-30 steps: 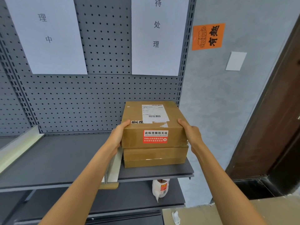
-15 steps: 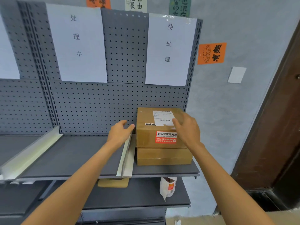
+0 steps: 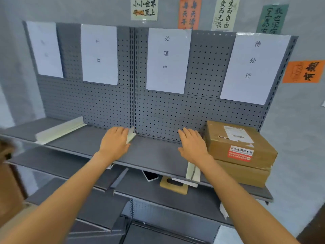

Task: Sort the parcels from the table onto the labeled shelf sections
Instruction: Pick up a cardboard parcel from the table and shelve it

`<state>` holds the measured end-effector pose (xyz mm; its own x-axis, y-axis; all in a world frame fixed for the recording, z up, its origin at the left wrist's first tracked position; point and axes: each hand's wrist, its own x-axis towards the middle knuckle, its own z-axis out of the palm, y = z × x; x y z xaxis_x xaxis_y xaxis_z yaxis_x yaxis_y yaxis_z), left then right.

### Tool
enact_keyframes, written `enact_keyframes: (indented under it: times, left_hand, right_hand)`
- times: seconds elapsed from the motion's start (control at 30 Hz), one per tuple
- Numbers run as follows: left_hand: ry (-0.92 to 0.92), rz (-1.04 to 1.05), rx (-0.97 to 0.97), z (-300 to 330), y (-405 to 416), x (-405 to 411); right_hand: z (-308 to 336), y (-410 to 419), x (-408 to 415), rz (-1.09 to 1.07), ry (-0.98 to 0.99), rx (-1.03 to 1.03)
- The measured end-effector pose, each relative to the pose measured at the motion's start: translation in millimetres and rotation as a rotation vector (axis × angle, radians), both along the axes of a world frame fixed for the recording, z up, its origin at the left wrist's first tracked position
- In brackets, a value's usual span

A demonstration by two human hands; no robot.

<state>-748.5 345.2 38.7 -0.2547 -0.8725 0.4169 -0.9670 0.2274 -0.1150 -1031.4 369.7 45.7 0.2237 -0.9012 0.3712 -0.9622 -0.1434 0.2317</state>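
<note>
Two brown cardboard parcels are stacked in the rightmost section of the grey shelf (image 3: 154, 155). The top parcel (image 3: 235, 143) carries a white shipping label and a red sticker; the lower parcel (image 3: 246, 175) lies flat under it. Both my hands hover empty over the shelf with fingers straight. My right hand (image 3: 192, 147) is just left of the stack, apart from it. My left hand (image 3: 114, 142) is over the middle section, in front of a white divider (image 3: 131, 136). White paper signs hang on the pegboard, one (image 3: 253, 67) above the parcels, another (image 3: 167, 59) over the middle section.
A second white divider (image 3: 59, 131) lies across the shelf at the left, a third (image 3: 192, 171) beside the parcels under my right wrist. On the lower shelf are a tan holder (image 3: 174, 186) and a dark phone-like object (image 3: 150, 175). A brown cardboard edge (image 3: 7, 182) shows at far left.
Both hands have let go of the top parcel and moved left, away from the stack. My view has swung left and up, showing more shelf sections.
</note>
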Motion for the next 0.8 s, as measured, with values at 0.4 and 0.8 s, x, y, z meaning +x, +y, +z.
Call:
enact_keyframes:
  times: [0.4, 0.8]
  left_hand:
    - [0.032, 0.348, 0.078, -22.1, 108.2, 227.4]
    - [0.107, 0.728, 0.070, -40.0, 225.9, 382.6]
  right_hand:
    - [-4.9, 7.5, 227.4, 0.373, -0.026, 0.012]
    - [-20.9, 25.8, 428.4, 0.754, -0.017, 0.040]
